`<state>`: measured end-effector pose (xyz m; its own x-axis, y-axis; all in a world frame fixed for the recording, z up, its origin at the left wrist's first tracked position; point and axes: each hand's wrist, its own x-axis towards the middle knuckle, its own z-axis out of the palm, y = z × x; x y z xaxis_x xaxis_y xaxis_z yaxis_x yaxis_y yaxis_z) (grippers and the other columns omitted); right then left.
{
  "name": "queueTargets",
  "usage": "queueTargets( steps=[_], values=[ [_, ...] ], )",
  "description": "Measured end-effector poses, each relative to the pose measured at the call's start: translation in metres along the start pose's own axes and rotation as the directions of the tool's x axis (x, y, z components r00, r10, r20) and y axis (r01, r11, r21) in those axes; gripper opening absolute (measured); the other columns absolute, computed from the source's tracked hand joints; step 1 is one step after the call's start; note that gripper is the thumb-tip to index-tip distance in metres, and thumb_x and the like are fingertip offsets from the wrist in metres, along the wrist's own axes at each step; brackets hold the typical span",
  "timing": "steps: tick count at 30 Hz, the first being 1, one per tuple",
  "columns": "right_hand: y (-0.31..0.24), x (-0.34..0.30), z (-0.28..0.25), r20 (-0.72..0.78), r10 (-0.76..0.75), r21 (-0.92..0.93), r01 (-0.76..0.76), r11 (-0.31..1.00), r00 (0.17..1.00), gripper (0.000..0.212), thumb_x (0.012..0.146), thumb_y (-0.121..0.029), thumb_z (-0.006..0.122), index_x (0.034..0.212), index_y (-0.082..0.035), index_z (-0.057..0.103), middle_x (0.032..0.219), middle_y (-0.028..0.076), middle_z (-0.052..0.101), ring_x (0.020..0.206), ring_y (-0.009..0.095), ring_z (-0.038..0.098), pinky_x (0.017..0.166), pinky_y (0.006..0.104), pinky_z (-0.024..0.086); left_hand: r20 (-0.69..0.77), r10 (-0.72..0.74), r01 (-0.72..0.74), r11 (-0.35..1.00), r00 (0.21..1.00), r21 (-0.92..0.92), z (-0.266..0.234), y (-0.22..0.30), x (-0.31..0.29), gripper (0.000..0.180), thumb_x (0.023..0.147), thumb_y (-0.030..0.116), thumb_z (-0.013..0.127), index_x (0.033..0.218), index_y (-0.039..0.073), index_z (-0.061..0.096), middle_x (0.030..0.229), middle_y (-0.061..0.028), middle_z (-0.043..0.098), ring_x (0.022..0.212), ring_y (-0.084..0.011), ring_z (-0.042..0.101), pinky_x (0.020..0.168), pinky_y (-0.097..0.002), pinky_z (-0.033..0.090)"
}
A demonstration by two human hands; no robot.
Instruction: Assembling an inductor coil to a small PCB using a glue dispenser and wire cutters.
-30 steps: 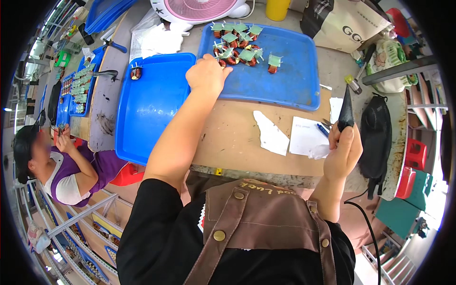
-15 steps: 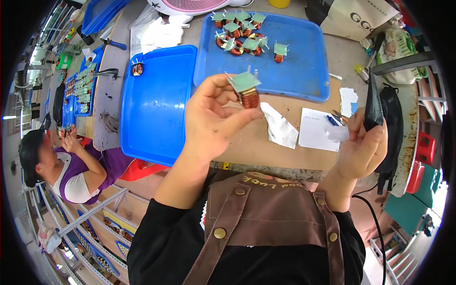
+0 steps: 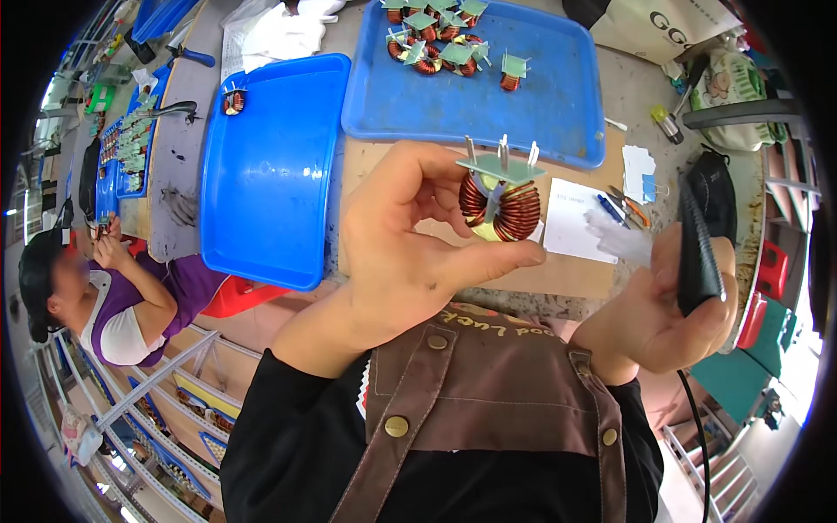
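My left hand (image 3: 405, 240) pinches a toroidal coil (image 3: 520, 212) between thumb and fingers, in front of my chest. Copper-coloured wire wraps its ring, and a pale green plate (image 3: 501, 169) with upright metal pins sits on top. Yellowish material shows in the coil's middle. On the right, my right hand (image 3: 676, 327) is closed around a black tool (image 3: 697, 248) with a textured grip; its working end cannot be made out. A blurred, translucent whitish piece (image 3: 617, 237) lies beside that hand, over a white paper sheet (image 3: 571, 213).
Several similar coils stand in the far blue tray (image 3: 471, 109); a single coil (image 3: 234, 101) sits in the left blue tray (image 3: 272, 192). Pens and orange-handled pliers (image 3: 639, 212) lie near the paper. A black cable (image 3: 695, 436) hangs at right. Another person (image 3: 131, 288) works at left.
My left hand has brought the coil closer and rightward, turning it so the ring's opening faces me. My right hand has come nearer with the black tool. The view has shifted slightly.
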<state>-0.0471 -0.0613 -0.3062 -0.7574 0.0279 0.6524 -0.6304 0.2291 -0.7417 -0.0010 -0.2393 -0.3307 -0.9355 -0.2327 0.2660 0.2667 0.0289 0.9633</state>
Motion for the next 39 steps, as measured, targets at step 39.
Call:
queueTargets(
  steps=[39],
  values=[
    [-0.017, -0.01, 0.03, 0.269, -0.28, 0.25, 0.214, 0.944, 0.922, 0.029, 0.078, -0.012, 0.046, 0.057, 0.0, 0.031, 0.052, 0.013, 0.04, 0.038, 0.014, 0.034, 0.033, 0.0259, 0.026, 0.068, -0.023, 0.013, 0.991, 0.997, 0.133, -0.005, 0.007, -0.013, 0.063, 0.049, 0.007, 0.085, 0.096, 0.0, 0.045, 0.089, -0.0043, 0.054, 0.077, -0.0095, 0.053, 0.069, -0.0216, 0.043]
  ],
)
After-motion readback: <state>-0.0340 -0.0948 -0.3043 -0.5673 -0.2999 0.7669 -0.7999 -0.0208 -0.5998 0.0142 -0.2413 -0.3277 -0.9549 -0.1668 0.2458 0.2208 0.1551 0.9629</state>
